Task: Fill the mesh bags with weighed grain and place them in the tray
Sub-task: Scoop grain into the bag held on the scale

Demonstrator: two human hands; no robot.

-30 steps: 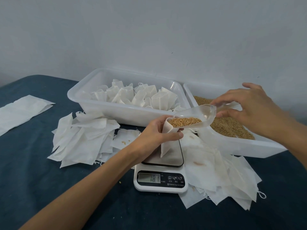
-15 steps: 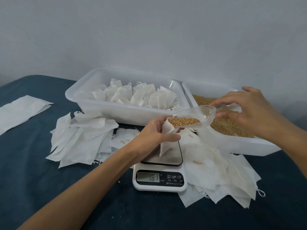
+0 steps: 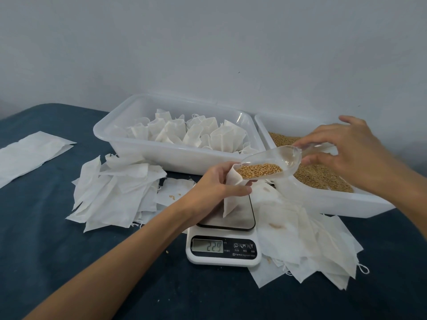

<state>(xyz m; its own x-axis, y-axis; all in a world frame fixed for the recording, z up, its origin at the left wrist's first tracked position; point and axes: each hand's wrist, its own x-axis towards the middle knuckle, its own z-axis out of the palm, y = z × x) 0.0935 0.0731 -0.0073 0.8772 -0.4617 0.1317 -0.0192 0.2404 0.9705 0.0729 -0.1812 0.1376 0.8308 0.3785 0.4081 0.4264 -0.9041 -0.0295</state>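
An open bag (image 3: 231, 192) is pinched at its mouth by the left hand (image 3: 219, 183) right over the scale (image 3: 225, 239), which reads 22.9. A clear scoop (image 3: 268, 162) loaded with grain (image 3: 258, 170) is gripped by the handle in the right hand (image 3: 346, 153), its lip touching the bag's mouth. Filled bags (image 3: 184, 132) are stood up in the tray (image 3: 175, 158) behind, with the grain bin (image 3: 335, 202) just beside it on the tabletop (image 3: 46, 239).

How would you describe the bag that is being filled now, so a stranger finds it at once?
Find the kitchen scale at the table's front. Just above its plate, the left hand holds one white bag upright, mouth open under the clear scoop. The other empty bags lie flat.
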